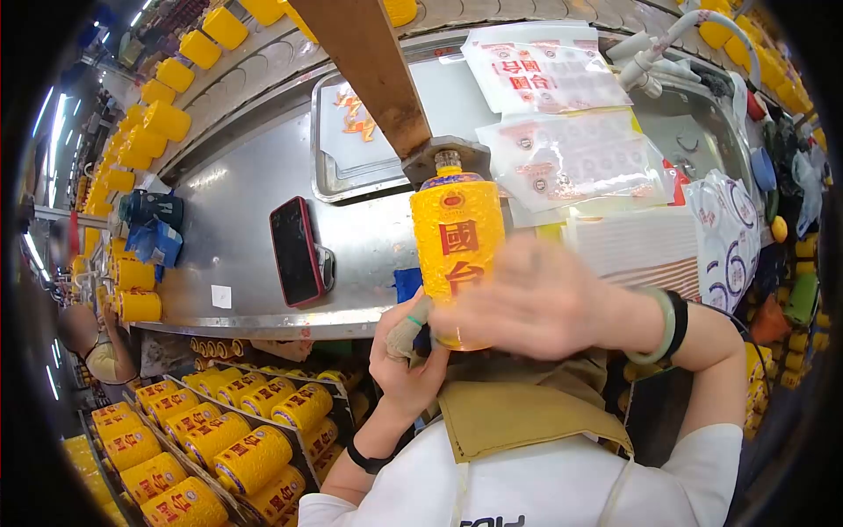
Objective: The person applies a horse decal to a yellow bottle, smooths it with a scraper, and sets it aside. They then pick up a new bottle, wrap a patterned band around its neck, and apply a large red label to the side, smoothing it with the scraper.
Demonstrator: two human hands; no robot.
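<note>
A yellow bottle (pixel 454 230) with raised texture and red characters stands out in front of me, its clear glass neck at a metal bracket (pixel 446 158) on the end of a wooden arm. My left hand (pixel 407 356) is closed at the bottle's lower left side, a cloth cover with a green band on one finger. Across the lower front of the bottle lies my right hand (pixel 536 299), smeared by motion. It hides part of the lower character, and its finger shape does not show. A green bangle and a dark band circle the right wrist.
A red-cased phone (pixel 297 252) lies on the metal table (pixel 224 255), near a metal tray (pixel 329 180). Printed transparent sheets (pixel 571 162) are stacked right of the bottle. Crates of yellow bottles (pixel 255 457) stand lower left; a conveyor (pixel 255 75) carries more. A person (pixel 101 347) is at far left.
</note>
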